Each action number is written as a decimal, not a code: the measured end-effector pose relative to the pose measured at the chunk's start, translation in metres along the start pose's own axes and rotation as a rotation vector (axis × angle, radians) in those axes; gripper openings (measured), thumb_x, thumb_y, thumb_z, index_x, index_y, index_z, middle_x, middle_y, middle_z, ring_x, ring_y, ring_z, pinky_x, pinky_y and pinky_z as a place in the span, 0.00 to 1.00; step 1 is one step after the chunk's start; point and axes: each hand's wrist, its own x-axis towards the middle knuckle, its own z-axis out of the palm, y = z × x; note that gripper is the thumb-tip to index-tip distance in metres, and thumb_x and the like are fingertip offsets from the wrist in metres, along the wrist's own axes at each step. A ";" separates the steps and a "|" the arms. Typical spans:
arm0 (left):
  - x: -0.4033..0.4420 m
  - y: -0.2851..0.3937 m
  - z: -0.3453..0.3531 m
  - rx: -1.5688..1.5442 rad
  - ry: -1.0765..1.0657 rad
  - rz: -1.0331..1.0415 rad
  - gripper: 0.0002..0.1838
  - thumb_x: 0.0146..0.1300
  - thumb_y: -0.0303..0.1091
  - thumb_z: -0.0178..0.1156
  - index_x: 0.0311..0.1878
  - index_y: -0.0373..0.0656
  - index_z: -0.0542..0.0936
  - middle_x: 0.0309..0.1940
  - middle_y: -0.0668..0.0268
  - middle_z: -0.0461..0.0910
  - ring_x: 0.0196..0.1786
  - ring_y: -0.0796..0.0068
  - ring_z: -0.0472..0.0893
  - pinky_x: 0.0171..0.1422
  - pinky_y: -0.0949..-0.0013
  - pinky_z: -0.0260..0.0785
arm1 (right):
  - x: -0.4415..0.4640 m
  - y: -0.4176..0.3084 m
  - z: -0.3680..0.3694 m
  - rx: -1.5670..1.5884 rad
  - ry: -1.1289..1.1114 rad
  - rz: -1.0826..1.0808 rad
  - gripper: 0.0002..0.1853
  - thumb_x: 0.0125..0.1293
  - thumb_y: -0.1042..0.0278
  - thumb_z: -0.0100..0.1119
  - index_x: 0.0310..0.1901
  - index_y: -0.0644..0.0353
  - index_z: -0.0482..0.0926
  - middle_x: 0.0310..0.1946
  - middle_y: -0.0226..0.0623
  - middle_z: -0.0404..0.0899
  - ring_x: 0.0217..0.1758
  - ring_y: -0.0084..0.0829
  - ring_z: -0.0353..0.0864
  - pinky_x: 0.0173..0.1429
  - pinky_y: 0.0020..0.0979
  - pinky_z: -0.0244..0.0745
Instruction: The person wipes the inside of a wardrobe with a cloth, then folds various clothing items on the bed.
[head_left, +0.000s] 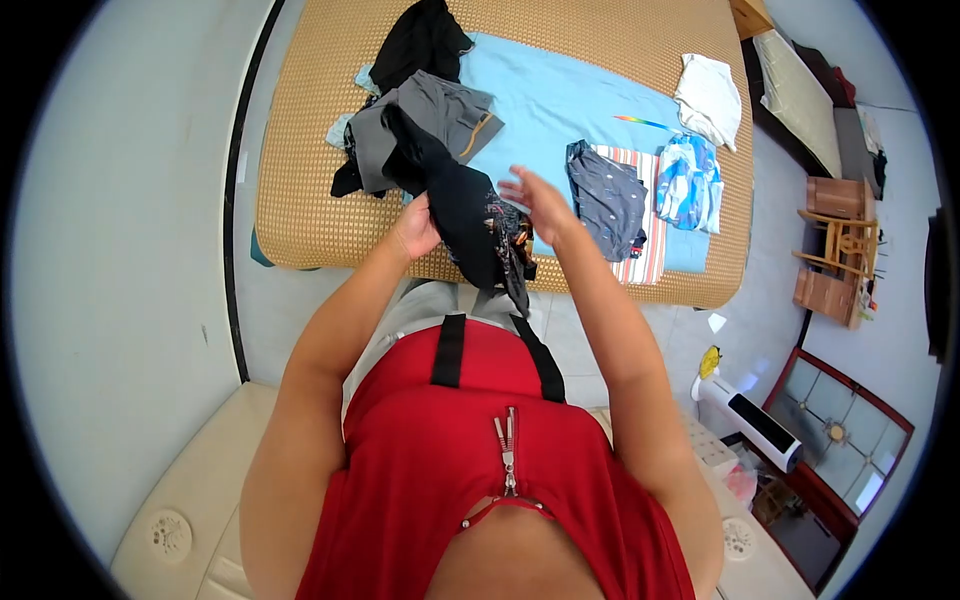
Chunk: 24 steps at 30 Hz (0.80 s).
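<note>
My left hand (420,228) is closed on the left side of a black garment (462,222) with a patterned section, whose exact kind I cannot make out. The garment hangs bunched over the bed's near edge. To its right, my right hand (542,207) has its fingers apart and appears to hold nothing; whether it touches the cloth I cannot tell. Just beyond my left hand lies a loose pile with a grey garment (375,150) and another black garment (415,50). Right of my right hand, a dark grey printed garment (608,205) lies folded on a striped cloth (652,235).
A woven mat (640,22) covers the bed, with a light blue cloth (535,85) spread over it. A blue-and-white garment (690,185) and a white garment (708,100) lie at the right. Beyond are a wooden chair (848,245) and a white appliance (745,415).
</note>
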 end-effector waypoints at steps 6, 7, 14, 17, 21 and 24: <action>-0.009 -0.013 -0.002 0.119 0.049 -0.092 0.23 0.71 0.42 0.43 0.61 0.35 0.69 0.58 0.60 0.74 0.59 0.68 0.75 0.66 0.63 0.66 | -0.038 0.054 0.014 0.236 -0.167 0.252 0.28 0.72 0.45 0.42 0.58 0.63 0.71 0.49 0.38 0.79 0.50 0.32 0.79 0.55 0.36 0.75; -0.010 -0.015 -0.001 0.130 0.057 -0.102 0.23 0.71 0.42 0.42 0.61 0.35 0.69 0.59 0.60 0.74 0.59 0.68 0.75 0.66 0.62 0.66 | -0.036 0.061 0.010 0.253 -0.167 0.263 0.28 0.72 0.44 0.42 0.57 0.62 0.72 0.49 0.38 0.79 0.50 0.32 0.79 0.55 0.36 0.75; -0.027 -0.011 0.017 0.134 0.011 -0.136 0.24 0.72 0.44 0.41 0.61 0.36 0.70 0.58 0.62 0.74 0.59 0.69 0.75 0.66 0.62 0.66 | -0.028 0.082 -0.005 0.275 -0.266 0.189 0.20 0.71 0.53 0.48 0.52 0.60 0.75 0.45 0.34 0.81 0.45 0.28 0.81 0.51 0.32 0.77; -0.028 -0.004 0.019 0.140 0.005 -0.098 0.21 0.71 0.41 0.44 0.59 0.37 0.70 0.57 0.62 0.75 0.57 0.71 0.76 0.63 0.64 0.69 | -0.033 0.063 0.000 0.339 -0.228 0.000 0.12 0.69 0.63 0.52 0.48 0.58 0.76 0.41 0.32 0.81 0.43 0.26 0.81 0.48 0.31 0.78; -0.027 0.004 -0.001 0.302 0.112 -0.062 0.21 0.71 0.40 0.46 0.60 0.37 0.71 0.57 0.63 0.75 0.57 0.70 0.77 0.62 0.64 0.70 | -0.047 0.032 0.003 0.341 -0.098 -0.185 0.06 0.67 0.72 0.53 0.44 0.55 0.75 0.36 0.28 0.78 0.38 0.21 0.78 0.43 0.26 0.76; -0.026 0.003 -0.002 0.362 0.208 -0.049 0.19 0.70 0.38 0.49 0.59 0.38 0.71 0.55 0.63 0.77 0.56 0.71 0.78 0.60 0.65 0.71 | -0.047 0.029 0.002 0.172 -0.012 -0.338 0.05 0.68 0.70 0.54 0.44 0.54 0.76 0.34 0.25 0.77 0.35 0.17 0.75 0.39 0.21 0.72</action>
